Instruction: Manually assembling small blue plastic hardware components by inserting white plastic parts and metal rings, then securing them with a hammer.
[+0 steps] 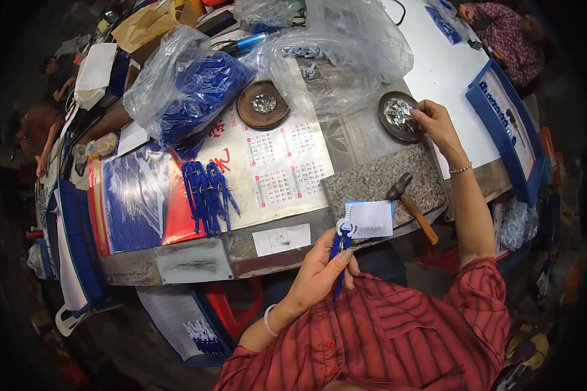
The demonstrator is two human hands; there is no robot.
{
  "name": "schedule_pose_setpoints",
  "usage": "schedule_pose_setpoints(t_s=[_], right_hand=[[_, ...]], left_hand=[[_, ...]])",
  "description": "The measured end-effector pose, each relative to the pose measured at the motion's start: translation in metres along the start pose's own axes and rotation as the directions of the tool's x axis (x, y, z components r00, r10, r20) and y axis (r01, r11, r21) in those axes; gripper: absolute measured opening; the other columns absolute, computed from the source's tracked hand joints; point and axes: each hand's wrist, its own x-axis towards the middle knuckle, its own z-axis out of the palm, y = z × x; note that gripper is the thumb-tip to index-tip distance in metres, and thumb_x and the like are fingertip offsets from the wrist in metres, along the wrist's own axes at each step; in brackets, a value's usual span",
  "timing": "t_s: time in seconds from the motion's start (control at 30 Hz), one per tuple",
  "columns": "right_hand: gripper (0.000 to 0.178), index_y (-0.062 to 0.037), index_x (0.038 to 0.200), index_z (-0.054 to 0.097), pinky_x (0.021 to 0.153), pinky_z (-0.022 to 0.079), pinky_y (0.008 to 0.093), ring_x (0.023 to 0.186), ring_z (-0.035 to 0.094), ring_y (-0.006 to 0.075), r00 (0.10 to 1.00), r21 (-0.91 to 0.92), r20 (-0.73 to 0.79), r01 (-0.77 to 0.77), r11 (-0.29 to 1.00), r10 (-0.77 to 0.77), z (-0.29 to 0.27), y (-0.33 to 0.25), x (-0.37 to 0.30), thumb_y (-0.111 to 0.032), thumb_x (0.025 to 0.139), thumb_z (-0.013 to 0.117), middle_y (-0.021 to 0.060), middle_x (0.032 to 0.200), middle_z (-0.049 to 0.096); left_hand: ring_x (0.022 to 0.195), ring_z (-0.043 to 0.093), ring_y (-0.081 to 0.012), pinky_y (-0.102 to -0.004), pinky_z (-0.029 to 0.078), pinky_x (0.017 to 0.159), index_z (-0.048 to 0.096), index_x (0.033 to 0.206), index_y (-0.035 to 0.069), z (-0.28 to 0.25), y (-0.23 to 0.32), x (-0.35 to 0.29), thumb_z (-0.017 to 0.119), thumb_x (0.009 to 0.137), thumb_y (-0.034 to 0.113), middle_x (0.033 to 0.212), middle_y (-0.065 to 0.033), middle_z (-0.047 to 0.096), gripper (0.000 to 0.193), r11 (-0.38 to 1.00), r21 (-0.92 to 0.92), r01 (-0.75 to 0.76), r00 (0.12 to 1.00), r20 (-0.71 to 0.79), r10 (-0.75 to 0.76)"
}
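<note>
Left hand (319, 272): pinching blue, white-headed plastic piece (342, 238), five o'clock from view centre
Right hand (436, 124): fingers bunched at round brown dish (384, 122) of silver metal pieces (395, 113), two o'clock; cannot tell if gripping any

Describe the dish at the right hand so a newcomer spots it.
Find the speckled stone slab. Just beyond its far edge is a round brown dish of small metal parts. Unlike the dish farther left, it has the right hand at its rim.
</note>
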Motion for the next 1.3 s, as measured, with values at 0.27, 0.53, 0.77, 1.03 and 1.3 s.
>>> schedule_pose_setpoints(t_s=[0.27,0.53,0.77,1.03,1.3], right_hand=[[0.016,0.0006,0.097,0.06,0.055,0.043,0.0168,0.06,0.053,0.0045,0.936,0.598,0.342,-0.286,0.749,0.084,0.021,-0.069,-0.072,-0.007,0.084,0.062,0.0032,0.078,0.062],[0.02,0.0014,0.098,0.059,0.061,0.049,0.0191,0.072,0.061,0.0099,0.89,0.548,0.451,-0.339,0.765,0.071,0.051,-0.118,-0.131,-0.003,0.08,0.066,0.0058,0.08,0.063],[0.009,0.002,0.089,0.062,0.059,0.05,0.0203,0.071,0.061,0.0104,0.85,0.584,0.526,-0.394,0.71,0.039,0.069,-0.114,-0.152,-0.001,0.081,0.064,0.0062,0.081,0.063],[0.012,0.0035,0.095,0.061,0.072,0.046,0.0209,0.081,0.056,0.0077,0.831,0.528,0.538,-0.201,0.825,-0.141,0.08,-0.125,-0.177,0.003,0.085,0.056,0.004,0.088,0.058],[0.012,0.0004,0.096,0.054,0.071,0.045,0.0215,0.079,0.053,0.0059,0.864,0.443,0.479,-0.089,0.892,-0.152,0.09,-0.127,-0.181,0.0,0.084,0.057,0.0025,0.086,0.056]], left_hand=[[0.058,0.056,-0.0131,-0.0236,0.046,0.059,0.034,0.133,0.002,-0.002,-0.001,-0.002,0.044,0.097,0.014,0.08,-0.0101,0.057,0.039,1.0,-0.02,-0.015,1.0,-0.012,0.014],[0.058,0.056,-0.0133,-0.0238,0.046,0.059,0.034,0.132,0.002,0.002,0.001,-0.006,0.044,0.096,0.014,0.078,-0.0103,0.057,0.039,1.0,-0.011,0.003,0.999,-0.037,-0.003],[0.056,0.055,-0.0136,-0.024,0.046,0.057,0.034,0.131,0.003,0.003,-0.002,-0.009,0.044,0.096,0.014,0.077,-0.0102,0.057,0.038,0.998,-0.062,-0.01,0.999,-0.051,0.007],[0.059,0.055,-0.012,-0.0231,0.047,0.059,0.031,0.132,0.002,0.002,-0.009,-0.007,0.044,0.097,0.014,0.08,-0.0092,0.057,0.04,0.994,-0.094,-0.047,0.997,-0.067,0.041],[0.057,0.056,-0.015,-0.0248,0.047,0.056,0.036,0.124,0.001,0.006,-0.009,-0.007,0.045,0.096,0.012,0.078,-0.011,0.058,0.032,0.997,-0.054,-0.053,0.993,-0.106,0.047]])
